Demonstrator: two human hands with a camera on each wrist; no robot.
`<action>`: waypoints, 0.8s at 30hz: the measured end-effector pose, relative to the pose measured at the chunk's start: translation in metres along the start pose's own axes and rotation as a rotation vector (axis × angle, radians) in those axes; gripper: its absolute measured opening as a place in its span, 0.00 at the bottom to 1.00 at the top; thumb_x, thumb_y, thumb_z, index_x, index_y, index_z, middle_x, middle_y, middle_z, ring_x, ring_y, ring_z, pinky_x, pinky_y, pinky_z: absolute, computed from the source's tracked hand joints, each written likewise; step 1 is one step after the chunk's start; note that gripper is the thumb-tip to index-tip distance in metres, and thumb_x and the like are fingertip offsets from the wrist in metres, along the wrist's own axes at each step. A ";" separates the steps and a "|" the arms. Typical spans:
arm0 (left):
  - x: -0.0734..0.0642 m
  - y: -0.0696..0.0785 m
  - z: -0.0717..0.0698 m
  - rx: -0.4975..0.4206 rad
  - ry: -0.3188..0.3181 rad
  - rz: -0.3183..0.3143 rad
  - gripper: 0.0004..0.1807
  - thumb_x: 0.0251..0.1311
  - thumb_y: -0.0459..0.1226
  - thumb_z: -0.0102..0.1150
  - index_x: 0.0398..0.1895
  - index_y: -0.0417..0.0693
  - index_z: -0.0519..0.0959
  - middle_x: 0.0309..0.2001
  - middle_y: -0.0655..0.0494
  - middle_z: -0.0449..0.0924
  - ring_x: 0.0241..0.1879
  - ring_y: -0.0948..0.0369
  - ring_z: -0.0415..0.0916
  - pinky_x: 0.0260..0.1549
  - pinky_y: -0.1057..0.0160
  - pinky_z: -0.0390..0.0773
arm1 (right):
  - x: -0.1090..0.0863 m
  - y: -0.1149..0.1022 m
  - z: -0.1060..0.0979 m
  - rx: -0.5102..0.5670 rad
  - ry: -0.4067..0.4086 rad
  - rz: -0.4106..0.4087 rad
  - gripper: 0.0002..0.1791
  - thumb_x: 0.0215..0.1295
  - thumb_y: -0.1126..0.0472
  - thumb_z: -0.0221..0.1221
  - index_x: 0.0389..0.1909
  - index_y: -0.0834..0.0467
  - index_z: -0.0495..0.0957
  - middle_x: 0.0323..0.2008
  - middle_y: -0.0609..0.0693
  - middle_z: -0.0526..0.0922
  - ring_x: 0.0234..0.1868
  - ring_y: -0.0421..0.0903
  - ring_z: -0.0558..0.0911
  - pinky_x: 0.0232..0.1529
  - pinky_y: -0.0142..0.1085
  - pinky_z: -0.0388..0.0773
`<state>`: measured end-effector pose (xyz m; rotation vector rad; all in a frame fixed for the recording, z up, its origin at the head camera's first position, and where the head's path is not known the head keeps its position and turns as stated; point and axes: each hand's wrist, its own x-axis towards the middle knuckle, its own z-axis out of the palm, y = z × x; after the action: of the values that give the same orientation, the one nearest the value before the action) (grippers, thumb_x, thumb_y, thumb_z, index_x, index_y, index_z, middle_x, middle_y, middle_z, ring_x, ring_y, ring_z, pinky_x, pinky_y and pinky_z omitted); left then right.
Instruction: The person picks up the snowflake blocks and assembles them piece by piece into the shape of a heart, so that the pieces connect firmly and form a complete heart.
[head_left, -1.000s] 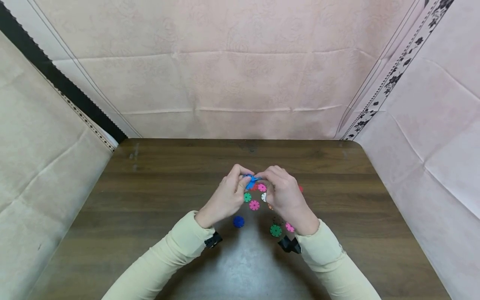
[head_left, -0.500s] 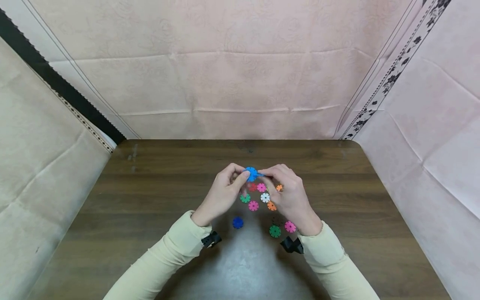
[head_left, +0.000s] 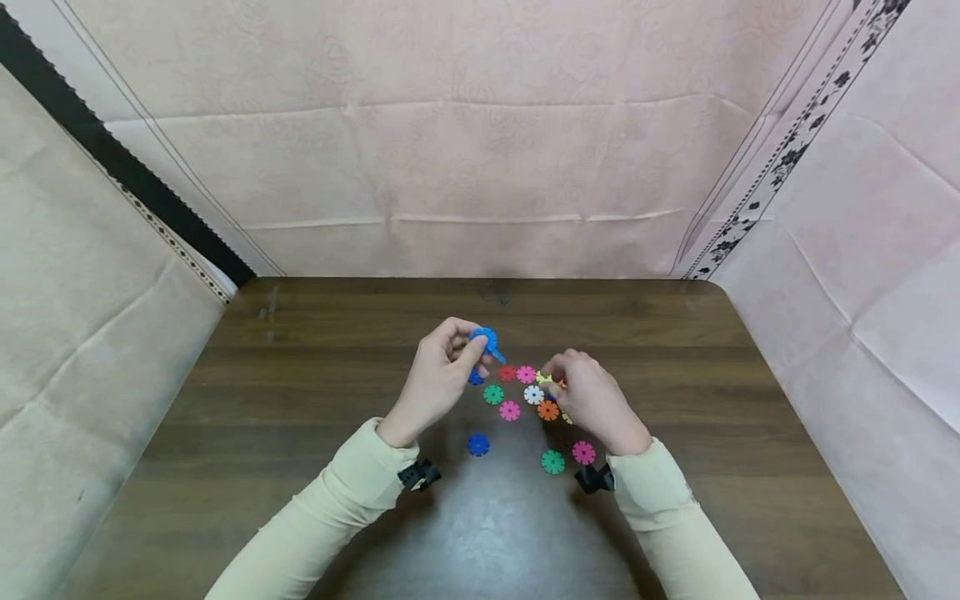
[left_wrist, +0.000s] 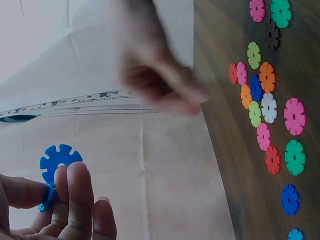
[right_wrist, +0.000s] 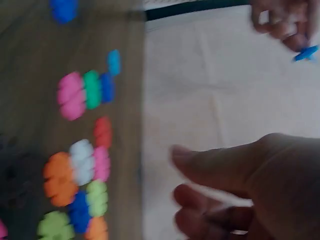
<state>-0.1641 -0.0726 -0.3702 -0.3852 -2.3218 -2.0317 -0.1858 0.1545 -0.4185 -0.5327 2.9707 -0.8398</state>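
My left hand [head_left: 433,375] pinches light-blue notched plastic discs [head_left: 486,337] between thumb and fingers, raised above the table. In the left wrist view one blue disc [left_wrist: 53,159] faces the camera, and another is fitted to it edge-on, partly hidden by the fingers. My right hand [head_left: 600,408] hovers low over the loose discs at the right, near a yellow-green disc [head_left: 543,377]. Its thumb and fingers stand apart in the right wrist view, with nothing seen between them. An orange disc [head_left: 547,409] and a white disc [head_left: 533,394] lie beside it.
More loose discs lie on the brown wooden table [head_left: 337,467]: red [head_left: 507,373], green [head_left: 492,394], pink [head_left: 509,410] and dark blue [head_left: 477,444]. A black disc [left_wrist: 272,35] shows in the left wrist view. Pale cloth [head_left: 480,167] hangs behind the table's far edge.
My right hand has let go of the joined blue discs and moved right and down over the loose discs. The left hand has shifted slightly left and up with the blue discs.
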 end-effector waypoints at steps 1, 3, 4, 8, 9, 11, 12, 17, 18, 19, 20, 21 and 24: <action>0.000 0.000 0.000 -0.006 0.000 -0.003 0.09 0.70 0.36 0.53 0.47 0.40 0.75 0.34 0.42 0.80 0.32 0.44 0.80 0.30 0.62 0.82 | 0.000 0.005 0.004 -0.021 -0.036 0.030 0.06 0.58 0.62 0.69 0.35 0.58 0.83 0.32 0.48 0.76 0.34 0.46 0.73 0.32 0.38 0.76; 0.000 -0.001 0.000 -0.010 0.006 -0.008 0.09 0.70 0.37 0.53 0.46 0.39 0.75 0.33 0.42 0.79 0.31 0.44 0.80 0.30 0.62 0.82 | 0.001 0.015 0.014 -0.069 -0.091 0.066 0.07 0.57 0.59 0.70 0.31 0.57 0.82 0.31 0.48 0.76 0.34 0.47 0.72 0.33 0.39 0.75; 0.000 0.000 0.000 -0.008 0.013 -0.012 0.10 0.70 0.37 0.54 0.46 0.40 0.76 0.33 0.44 0.79 0.31 0.44 0.80 0.30 0.62 0.82 | 0.001 0.020 0.018 -0.090 -0.110 0.080 0.08 0.56 0.57 0.70 0.29 0.56 0.81 0.30 0.47 0.75 0.34 0.47 0.71 0.33 0.40 0.74; 0.001 -0.001 0.000 -0.002 0.044 -0.022 0.11 0.70 0.40 0.54 0.43 0.41 0.79 0.30 0.45 0.78 0.28 0.46 0.78 0.26 0.64 0.79 | 0.002 0.031 0.032 -0.143 -0.149 0.106 0.13 0.54 0.52 0.72 0.25 0.54 0.79 0.28 0.47 0.74 0.34 0.48 0.70 0.30 0.40 0.73; 0.001 -0.001 0.000 0.003 0.051 -0.022 0.11 0.70 0.41 0.55 0.42 0.41 0.79 0.29 0.46 0.78 0.27 0.46 0.78 0.25 0.64 0.78 | 0.002 0.032 0.033 -0.148 -0.156 0.110 0.14 0.53 0.51 0.72 0.25 0.54 0.79 0.27 0.47 0.74 0.33 0.48 0.70 0.30 0.40 0.72; 0.001 -0.001 0.000 -0.003 0.056 -0.019 0.12 0.70 0.42 0.54 0.41 0.42 0.80 0.28 0.47 0.77 0.27 0.45 0.77 0.24 0.65 0.76 | 0.002 0.033 0.035 -0.160 -0.168 0.112 0.14 0.52 0.52 0.73 0.25 0.55 0.79 0.27 0.47 0.74 0.33 0.48 0.69 0.29 0.40 0.72; 0.001 -0.002 0.000 -0.006 0.054 -0.017 0.12 0.70 0.42 0.55 0.40 0.42 0.80 0.27 0.47 0.77 0.26 0.45 0.76 0.24 0.65 0.76 | 0.002 0.033 0.036 -0.162 -0.175 0.114 0.13 0.52 0.53 0.73 0.25 0.55 0.80 0.27 0.47 0.74 0.33 0.48 0.69 0.29 0.40 0.72; 0.002 -0.001 -0.001 -0.004 0.041 0.005 0.12 0.69 0.43 0.55 0.38 0.43 0.81 0.25 0.48 0.76 0.27 0.44 0.74 0.26 0.62 0.75 | 0.003 0.033 0.037 -0.189 -0.183 0.126 0.13 0.52 0.54 0.73 0.28 0.56 0.81 0.29 0.48 0.74 0.33 0.48 0.69 0.29 0.41 0.73; 0.003 -0.001 -0.001 0.004 0.040 0.010 0.13 0.69 0.43 0.55 0.38 0.43 0.81 0.25 0.48 0.76 0.27 0.45 0.74 0.27 0.61 0.75 | 0.003 0.033 0.037 -0.196 -0.183 0.125 0.12 0.52 0.54 0.73 0.27 0.56 0.81 0.28 0.48 0.73 0.33 0.49 0.69 0.28 0.41 0.72; 0.003 0.000 -0.002 0.010 0.041 0.014 0.13 0.69 0.44 0.55 0.38 0.44 0.81 0.25 0.48 0.76 0.27 0.45 0.74 0.27 0.60 0.75 | 0.004 0.033 0.037 -0.204 -0.182 0.124 0.12 0.52 0.54 0.73 0.26 0.56 0.80 0.28 0.48 0.73 0.32 0.49 0.69 0.27 0.41 0.72; 0.003 0.000 -0.002 0.020 0.042 0.018 0.13 0.69 0.44 0.55 0.37 0.44 0.82 0.26 0.49 0.76 0.27 0.47 0.73 0.28 0.60 0.75 | 0.004 0.033 0.037 -0.212 -0.184 0.120 0.12 0.52 0.54 0.73 0.24 0.55 0.80 0.27 0.49 0.73 0.32 0.49 0.69 0.26 0.40 0.71; 0.003 0.000 -0.002 0.027 0.041 0.019 0.13 0.69 0.43 0.55 0.37 0.44 0.82 0.26 0.49 0.75 0.27 0.49 0.73 0.28 0.58 0.75 | 0.004 0.032 0.037 -0.217 -0.187 0.117 0.13 0.52 0.53 0.73 0.22 0.55 0.80 0.26 0.49 0.72 0.31 0.49 0.68 0.25 0.40 0.70; 0.004 0.001 -0.002 0.015 0.027 0.002 0.12 0.69 0.43 0.55 0.37 0.44 0.81 0.28 0.48 0.76 0.26 0.52 0.74 0.27 0.58 0.78 | 0.005 0.032 0.037 -0.225 -0.204 0.110 0.16 0.53 0.53 0.72 0.16 0.53 0.77 0.24 0.49 0.71 0.31 0.50 0.67 0.23 0.39 0.68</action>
<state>-0.1677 -0.0739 -0.3683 -0.3577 -2.3189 -2.0043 -0.1974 0.1594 -0.4656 -0.4260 2.8876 -0.4169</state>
